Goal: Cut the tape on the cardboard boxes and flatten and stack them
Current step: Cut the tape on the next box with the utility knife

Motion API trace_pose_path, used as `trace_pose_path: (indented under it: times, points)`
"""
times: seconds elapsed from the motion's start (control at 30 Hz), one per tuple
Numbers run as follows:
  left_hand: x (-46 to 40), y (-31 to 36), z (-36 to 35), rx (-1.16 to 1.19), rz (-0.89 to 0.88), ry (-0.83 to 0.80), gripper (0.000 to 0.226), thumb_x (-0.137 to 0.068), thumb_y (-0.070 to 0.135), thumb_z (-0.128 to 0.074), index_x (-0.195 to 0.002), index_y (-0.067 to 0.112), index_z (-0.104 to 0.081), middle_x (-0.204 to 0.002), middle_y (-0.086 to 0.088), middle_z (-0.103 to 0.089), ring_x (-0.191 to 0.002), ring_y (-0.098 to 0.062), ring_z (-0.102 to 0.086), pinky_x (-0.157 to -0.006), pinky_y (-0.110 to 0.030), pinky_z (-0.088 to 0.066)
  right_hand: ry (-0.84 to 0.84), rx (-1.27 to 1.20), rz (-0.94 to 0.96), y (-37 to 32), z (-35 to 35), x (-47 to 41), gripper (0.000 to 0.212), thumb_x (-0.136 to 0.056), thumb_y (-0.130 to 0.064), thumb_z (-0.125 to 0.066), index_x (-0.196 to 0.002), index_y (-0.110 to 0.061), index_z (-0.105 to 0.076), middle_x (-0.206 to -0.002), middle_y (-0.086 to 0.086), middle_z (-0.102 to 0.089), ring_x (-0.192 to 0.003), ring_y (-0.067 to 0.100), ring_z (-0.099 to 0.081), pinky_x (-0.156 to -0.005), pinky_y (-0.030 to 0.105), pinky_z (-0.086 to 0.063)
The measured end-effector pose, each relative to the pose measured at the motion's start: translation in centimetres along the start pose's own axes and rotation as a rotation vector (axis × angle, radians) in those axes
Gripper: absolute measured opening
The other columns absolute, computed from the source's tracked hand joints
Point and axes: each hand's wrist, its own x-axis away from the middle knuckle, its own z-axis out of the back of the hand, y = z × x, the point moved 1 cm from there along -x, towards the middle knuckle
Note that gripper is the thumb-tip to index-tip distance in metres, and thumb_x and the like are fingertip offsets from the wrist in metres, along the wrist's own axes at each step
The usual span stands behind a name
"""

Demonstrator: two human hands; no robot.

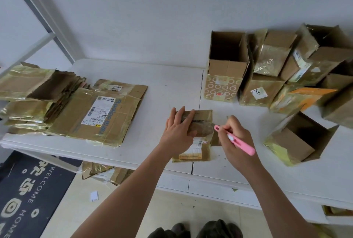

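On flattened box [99, 112], "Baoloo" print; left hand [178, 132] flat, right hand [236, 142] gripping pink cutter [241, 143].

Boxes [227, 65]: matt brown cardboard w/ glossy tape; cutter [241, 143] smooth pink plastic; table [172, 88] matt white.

The room is bright, with soft, even light. The white wall [152, 8] and the white surface [172, 88] look pale and a little washed out. Shadows are small and faint; a light one lies under the right hand [234, 142]. The shiny tape on the flat stack of boxes [63, 107] glints yellow. The open boxes [227, 50] are dark inside. The wide lens bends straight lines near the edges, so the shelf frame [36, 14] on the left leans. The picture is a bit soft, and label print cannot be read.
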Motion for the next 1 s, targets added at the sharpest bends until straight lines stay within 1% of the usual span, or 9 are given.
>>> trace_pose_path:
  times: [0.1,0.17,0.27,0.47,0.6,0.73,0.8,0.9,1.0]
  points:
    - [0.1,0.1,-0.1,0.006,-0.020,0.022,0.067,-0.100,0.031,-0.045,-0.156,0.033,-0.007,-0.163,0.007,0.007,-0.148,-0.019,0.020,-0.121,-0.044,0.001,-0.092,0.066,0.017,0.0,-0.5,0.3,0.020,-0.098,-0.002,-0.049,-0.081,0.000,-0.039,-0.061,0.013,-0.048,-0.049,0.007,-0.045,-0.050,0.008,-0.035]
    - [0.0,0.0,0.0,0.010,-0.071,0.023,0.070,-0.098,0.028,-0.050,-0.155,0.036,-0.011,-0.163,0.009,0.003,-0.148,-0.016,0.018,-0.122,-0.045,-0.001,-0.177,0.130,-0.001,-0.1,0.2,-0.2,0.022,-0.097,-0.007,-0.051,-0.079,-0.013,-0.039,-0.062,0.007,-0.049,-0.050,0.008,-0.044,-0.049,0.016,-0.034]
    - [-0.3,-0.2,0.5,0.053,-0.115,-0.011,0.071,-0.095,0.025,-0.057,-0.153,0.038,-0.018,-0.162,0.012,-0.001,-0.148,-0.012,0.016,-0.122,-0.046,-0.001,-0.177,0.107,-0.110,0.1,1.9,-1.6,0.028,-0.094,-0.014,-0.054,-0.071,-0.022,-0.040,-0.064,0.008,-0.055,-0.065,0.020,-0.063,-0.052,0.036,-0.044]
    - [-0.2,-0.4,0.4,0.056,-0.094,0.052,0.063,-0.094,0.056,-0.050,-0.150,0.046,-0.024,-0.163,0.010,0.003,-0.148,-0.011,0.017,-0.120,-0.044,0.008,0.126,-0.016,-0.068,1.3,0.9,-4.1,0.016,-0.100,-0.019,-0.050,-0.091,-0.008,-0.043,-0.075,0.009,-0.064,-0.070,0.013,-0.063,-0.055,0.017,-0.046]
    - [0.3,-0.6,0.7,-0.022,0.085,0.213,0.083,-0.085,0.067,-0.054,-0.150,0.048,-0.007,-0.158,0.012,0.008,-0.148,-0.024,0.014,-0.119,-0.052,-0.007,0.140,-0.007,-0.070,2.6,-0.5,-3.5,0.015,-0.101,-0.017,-0.049,-0.092,-0.007,-0.042,-0.076,0.013,-0.063,-0.070,0.022,-0.065,-0.059,0.036,-0.052]
    - [0.3,-1.8,2.3,0.094,0.288,0.284,0.082,-0.088,0.052,-0.062,-0.151,0.020,-0.021,-0.148,-0.007,-0.021,-0.131,-0.028,-0.032,-0.104,-0.043,-0.041,0.237,-0.032,-0.062,2.8,-1.2,-1.0,0.017,-0.101,-0.019,-0.051,-0.089,-0.010,-0.041,-0.073,0.015,-0.062,-0.066,0.032,-0.068,-0.052,0.050,-0.052]
    - [0.1,-1.6,3.0,0.251,0.293,0.260,0.056,-0.097,0.032,-0.058,-0.145,0.017,-0.035,-0.142,-0.008,-0.036,-0.107,-0.019,-0.051,-0.092,-0.041,-0.051,0.222,-0.130,-0.054,2.4,-2.0,0.1,0.016,-0.101,-0.023,-0.049,-0.091,-0.012,-0.043,-0.072,0.012,-0.062,-0.062,0.031,-0.070,-0.051,0.048,-0.053]
    - [-0.1,-0.1,3.3,0.203,0.217,0.287,0.036,-0.099,0.017,-0.046,-0.135,0.020,-0.051,-0.133,-0.006,-0.049,-0.093,-0.013,-0.053,-0.082,-0.033,-0.052,0.350,-0.270,-0.069,2.3,-2.5,0.0,0.014,-0.101,-0.017,-0.049,-0.092,-0.009,-0.044,-0.072,0.006,-0.065,-0.060,0.020,-0.072,-0.054,0.032,-0.055]
    - [-0.2,2.1,2.8,0.006,0.263,0.232,0.053,-0.090,0.059,-0.048,-0.128,0.022,-0.050,-0.122,-0.002,-0.050,-0.102,-0.020,-0.054,-0.085,-0.038,-0.049,0.445,-0.296,-0.120,2.6,-2.0,-1.5,0.014,-0.101,-0.013,-0.051,-0.092,-0.004,-0.045,-0.082,0.009,-0.069,-0.075,0.013,-0.072,-0.066,0.026,-0.054]
